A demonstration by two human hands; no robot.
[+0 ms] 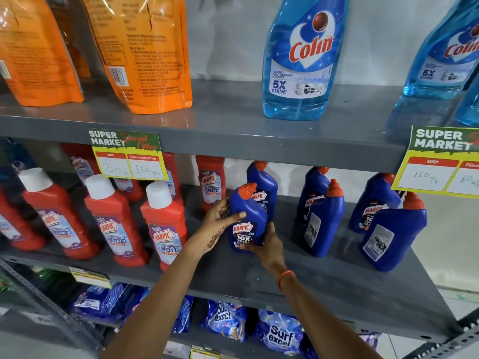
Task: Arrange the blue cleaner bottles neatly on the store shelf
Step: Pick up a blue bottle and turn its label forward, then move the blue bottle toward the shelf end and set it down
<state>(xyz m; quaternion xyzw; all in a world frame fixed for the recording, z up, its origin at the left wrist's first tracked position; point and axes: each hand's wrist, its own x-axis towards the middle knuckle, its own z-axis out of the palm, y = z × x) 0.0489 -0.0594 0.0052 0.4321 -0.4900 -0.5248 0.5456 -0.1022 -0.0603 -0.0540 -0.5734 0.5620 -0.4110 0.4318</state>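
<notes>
A blue Harpic bottle with an orange cap stands on the grey middle shelf, label facing me. My left hand grips its left side and my right hand holds its lower right. Directly behind it stands a second blue bottle. To the right, a front bottle shows its back label before another blue one. Further right, a large blue bottle also shows its back label, with one more behind it.
Red Harpic bathroom-cleaner bottles fill the shelf's left half. Light-blue Colin bottles and orange pouches stand on the upper shelf. Price tags hang from its edge. Blue detergent packs lie on the shelf below.
</notes>
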